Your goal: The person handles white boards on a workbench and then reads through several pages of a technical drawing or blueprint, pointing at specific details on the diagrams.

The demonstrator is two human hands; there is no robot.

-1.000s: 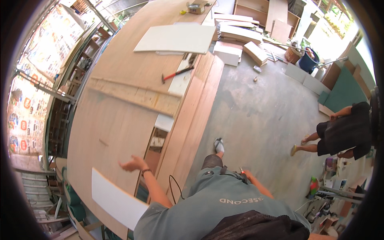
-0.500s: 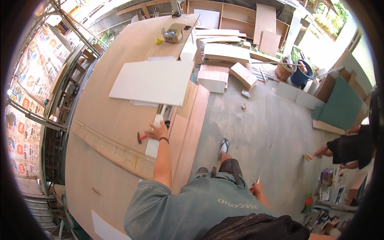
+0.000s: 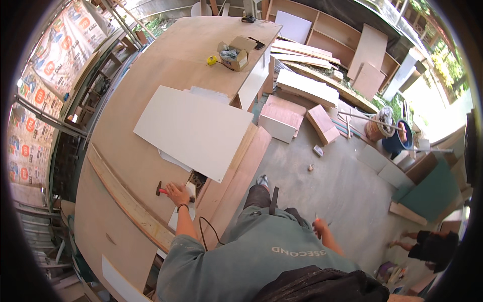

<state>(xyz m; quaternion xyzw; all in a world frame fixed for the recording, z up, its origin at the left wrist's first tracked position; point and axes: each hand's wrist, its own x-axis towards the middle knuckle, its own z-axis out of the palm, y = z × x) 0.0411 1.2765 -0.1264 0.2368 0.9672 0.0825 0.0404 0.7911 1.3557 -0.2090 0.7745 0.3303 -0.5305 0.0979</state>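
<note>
On the wooden bench [image 3: 136,55], my left hand [image 3: 177,194] lies over the red handle of a hammer [image 3: 160,190], fingers bent around it. The hammer's dark head sticks out to the left of my fingers. Beneath this hand is a narrow white strip [image 3: 173,220], beside a dark opening [image 3: 199,179] in the bench top. Low at my right side, my right hand [image 3: 319,228] is closed on a small red-handled tool [image 3: 317,219], its kind mostly hidden by the fingers. A large white panel [image 3: 196,128] lies just beyond my left hand.
An open cardboard box [image 3: 234,56] and a yellow tape measure [image 3: 212,60] sit farther up the bench. Stacked boards [image 3: 308,86], a wooden box [image 3: 282,113] and buckets [image 3: 397,136] stand on the floor. A dark cable [image 3: 210,227] loops beside me. Another person [image 3: 432,249] is at right.
My view has shifted, so the panel and bench appear nearer. My left hand's fingers, spread by the hammer before, now bend around its handle. The dark cable has come into view.
</note>
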